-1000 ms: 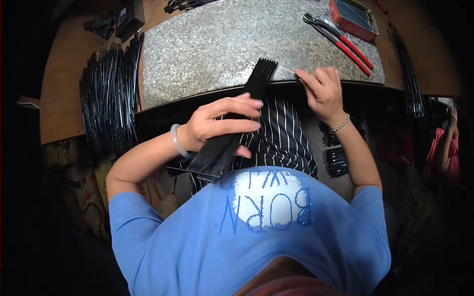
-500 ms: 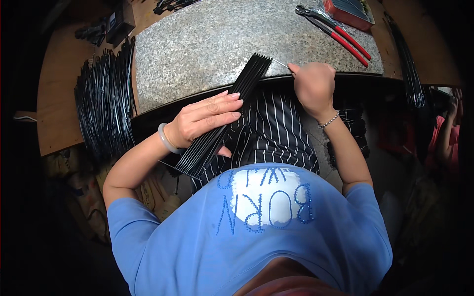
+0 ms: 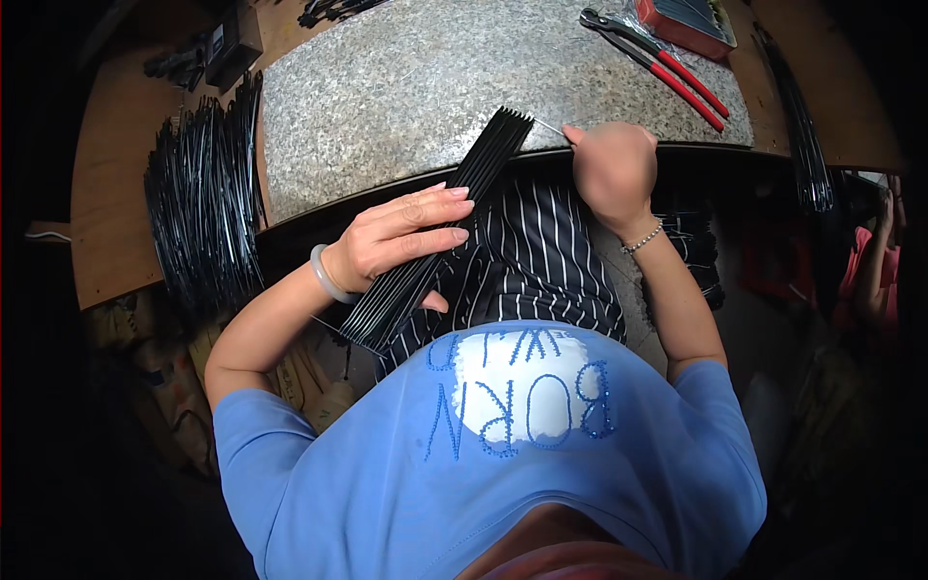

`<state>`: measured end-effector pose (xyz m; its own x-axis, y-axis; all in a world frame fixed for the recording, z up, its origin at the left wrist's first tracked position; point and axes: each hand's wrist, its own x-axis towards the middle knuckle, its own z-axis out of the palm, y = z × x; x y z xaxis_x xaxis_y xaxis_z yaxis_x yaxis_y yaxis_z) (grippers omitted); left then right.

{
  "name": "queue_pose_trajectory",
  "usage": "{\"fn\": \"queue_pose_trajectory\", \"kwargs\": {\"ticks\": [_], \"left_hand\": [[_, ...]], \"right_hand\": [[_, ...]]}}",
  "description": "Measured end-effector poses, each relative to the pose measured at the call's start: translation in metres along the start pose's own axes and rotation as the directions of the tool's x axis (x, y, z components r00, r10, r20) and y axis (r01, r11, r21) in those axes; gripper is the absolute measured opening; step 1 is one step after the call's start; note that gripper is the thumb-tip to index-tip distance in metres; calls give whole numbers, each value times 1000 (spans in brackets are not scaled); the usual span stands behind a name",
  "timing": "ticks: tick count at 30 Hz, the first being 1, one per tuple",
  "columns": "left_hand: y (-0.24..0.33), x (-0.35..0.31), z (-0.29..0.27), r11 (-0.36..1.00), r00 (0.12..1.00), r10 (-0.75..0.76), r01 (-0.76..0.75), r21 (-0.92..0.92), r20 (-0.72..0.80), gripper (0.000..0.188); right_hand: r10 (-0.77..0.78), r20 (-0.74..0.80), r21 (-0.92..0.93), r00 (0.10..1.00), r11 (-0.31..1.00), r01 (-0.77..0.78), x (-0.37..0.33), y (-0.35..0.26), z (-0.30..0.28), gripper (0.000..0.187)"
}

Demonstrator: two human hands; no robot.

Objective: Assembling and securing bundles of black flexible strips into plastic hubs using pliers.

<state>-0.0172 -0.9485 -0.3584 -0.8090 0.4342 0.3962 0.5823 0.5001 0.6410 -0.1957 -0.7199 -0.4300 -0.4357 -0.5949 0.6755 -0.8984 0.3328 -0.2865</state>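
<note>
Bundle of black rods (image 3: 440, 227) runs lower left to upper centre; left hand (image 3: 401, 237) wraps it mid-length, right hand (image 3: 614, 169) fisted w/ thin wire (image 3: 548, 126) at top end.

Lower end of black rod bundle (image 3: 440, 227) disappearing under left hand (image 3: 401, 242), red case (image 3: 691, 19) beyond the bundle being cropped by top edge, right hand (image 3: 614, 169) fingertips curling out of sight.

Red-handled pliers (image 3: 667, 63), red box (image 3: 691, 19), black wire pile (image 3: 203, 198)
</note>
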Motion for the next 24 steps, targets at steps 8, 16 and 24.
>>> {"fn": "queue_pose_trajectory", "kwargs": {"ticks": [8,16,24], "left_hand": [[1,-3,1,999,999,22,-21,-45,25,62],[5,5,6,997,996,60,-57,-51,66,59],[9,26,-16,992,992,125,-126,-13,-22,48]], "right_hand": [[-43,7,19,999,999,43,-3,-3,0,28],[-34,49,12,998,999,34,-4,-9,7,37],[51,358,312,932,935,-171,16,-18,-30,53]]}}
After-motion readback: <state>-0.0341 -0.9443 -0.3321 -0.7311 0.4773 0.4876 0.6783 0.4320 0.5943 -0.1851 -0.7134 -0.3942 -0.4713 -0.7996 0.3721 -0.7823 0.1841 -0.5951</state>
